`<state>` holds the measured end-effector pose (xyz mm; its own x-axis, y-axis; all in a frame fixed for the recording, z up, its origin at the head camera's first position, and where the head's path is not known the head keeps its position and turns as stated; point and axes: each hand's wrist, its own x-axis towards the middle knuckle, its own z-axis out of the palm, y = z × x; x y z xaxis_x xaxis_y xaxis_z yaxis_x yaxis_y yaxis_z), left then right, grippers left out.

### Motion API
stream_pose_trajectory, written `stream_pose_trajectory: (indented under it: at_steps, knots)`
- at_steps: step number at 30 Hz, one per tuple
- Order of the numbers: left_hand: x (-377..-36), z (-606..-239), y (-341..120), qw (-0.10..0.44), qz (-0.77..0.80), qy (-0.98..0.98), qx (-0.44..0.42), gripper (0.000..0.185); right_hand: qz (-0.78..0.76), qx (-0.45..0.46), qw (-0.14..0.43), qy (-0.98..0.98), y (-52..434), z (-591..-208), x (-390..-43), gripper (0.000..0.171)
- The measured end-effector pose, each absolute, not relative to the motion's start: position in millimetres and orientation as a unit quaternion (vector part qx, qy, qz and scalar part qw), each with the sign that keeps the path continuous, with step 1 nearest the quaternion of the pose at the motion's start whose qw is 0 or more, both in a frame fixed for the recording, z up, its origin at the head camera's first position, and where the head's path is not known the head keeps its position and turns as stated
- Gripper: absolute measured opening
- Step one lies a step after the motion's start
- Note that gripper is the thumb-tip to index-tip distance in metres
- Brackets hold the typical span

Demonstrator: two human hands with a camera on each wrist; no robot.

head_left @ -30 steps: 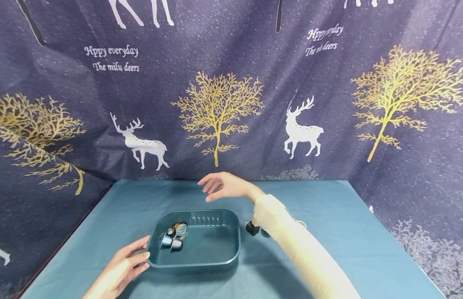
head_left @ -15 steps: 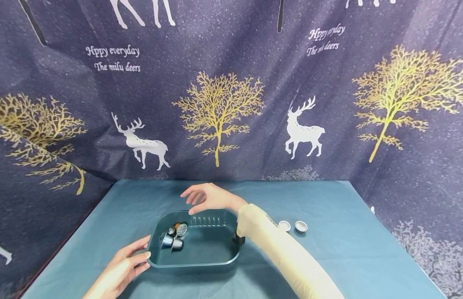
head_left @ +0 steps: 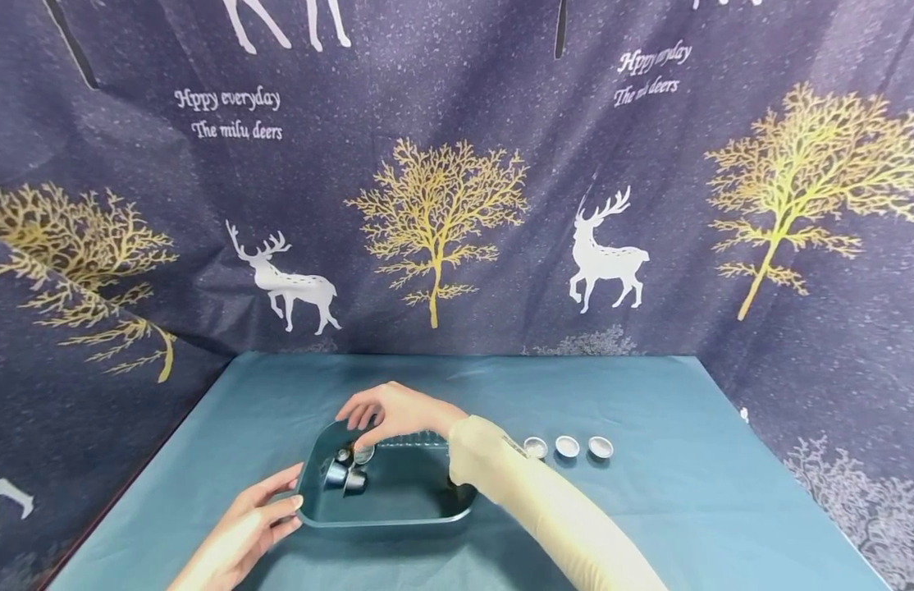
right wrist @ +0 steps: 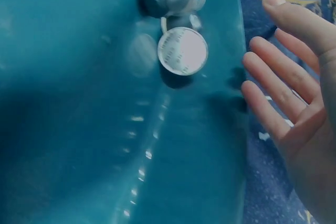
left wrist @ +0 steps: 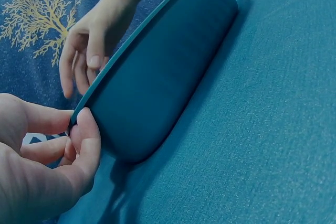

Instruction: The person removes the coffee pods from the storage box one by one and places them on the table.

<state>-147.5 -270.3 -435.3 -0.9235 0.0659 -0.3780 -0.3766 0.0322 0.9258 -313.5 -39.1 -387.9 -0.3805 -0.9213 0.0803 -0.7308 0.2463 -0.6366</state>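
A smooth, dark teal plastic tray (head_left: 398, 513) with rounded corners and a raised rim sits on the counter (head_left: 649, 509) near the middle of its front edge; a row of shallow moulded ribs runs along the tray's far wall. The counter is covered in a matte, finely textured teal cloth.

The left hand (head_left: 244, 529) pinches the tray's left rim, thumb on top and fingers (left wrist: 86, 140) curled beneath, as the left wrist view shows. The tray's outer wall there looks glossy and gently curved, and its left end appears tipped up off the cloth.

The right hand (head_left: 386, 410) hovers over the tray's far left corner with its fingers (right wrist: 283, 85) loosely spread and slightly bent, holding nothing. Directly below it lies a small cluster of coffee capsules (head_left: 345, 469), little truncated cones of shiny metal with flat, round foil lids; one lid (right wrist: 182, 51) faces up in the right wrist view, pale silver with faint print.

Right of the tray, on the cloth toward the counter's centre, three more capsules (head_left: 567, 446) stand in a straight row, close together but apart, pale round ends upward.

Behind the counter hangs a dark navy backdrop (head_left: 457, 205), creased, printed with gold trees and white deer.
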Motion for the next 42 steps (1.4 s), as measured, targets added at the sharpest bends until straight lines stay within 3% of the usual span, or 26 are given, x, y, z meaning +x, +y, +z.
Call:
stream_pose_trajectory:
  at_steps: [8,42]
  knots:
    - [-145.6,-437.0,-272.3,0.173,0.7,0.689,-0.078,0.08,-0.274,-0.543,0.2,0.769,-49.6,-401.6,-299.0,0.046]
    - [-145.0,-434.7,-266.6,0.146,0.687,0.704,-0.11,0.073,-0.176,-0.559,0.189,0.788,-59.6,-416.7,-293.2,0.049]
